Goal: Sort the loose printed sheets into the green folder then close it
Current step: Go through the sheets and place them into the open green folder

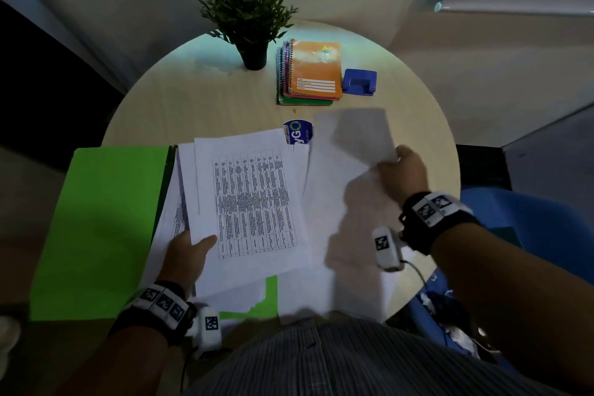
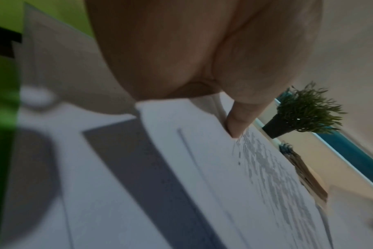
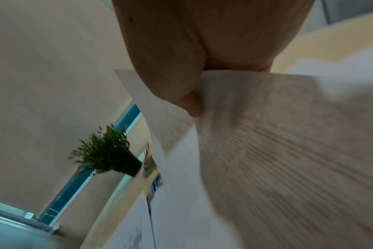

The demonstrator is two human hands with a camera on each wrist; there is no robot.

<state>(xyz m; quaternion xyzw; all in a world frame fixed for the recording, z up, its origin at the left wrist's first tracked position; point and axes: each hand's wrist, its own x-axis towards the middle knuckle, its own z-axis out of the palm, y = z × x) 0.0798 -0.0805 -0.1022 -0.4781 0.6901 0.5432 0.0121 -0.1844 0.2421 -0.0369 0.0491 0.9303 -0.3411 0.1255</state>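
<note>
My left hand (image 1: 188, 255) pinches a thin stack of printed sheets (image 1: 254, 202) over the open green folder (image 1: 106, 228), flat and matte on the round pale counter (image 1: 199, 100). My right hand (image 1: 403, 170) pinches one limp, blurred sheet (image 1: 356, 135).

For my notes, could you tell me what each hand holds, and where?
Left hand pinches the printed stack at its near left corner; right hand pinches a lifted sheet at its near right edge.

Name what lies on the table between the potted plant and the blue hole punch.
A stack of spiral notebooks, orange one on top, lies between the potted plant and the blue hole punch. The head view shows it best.
</note>
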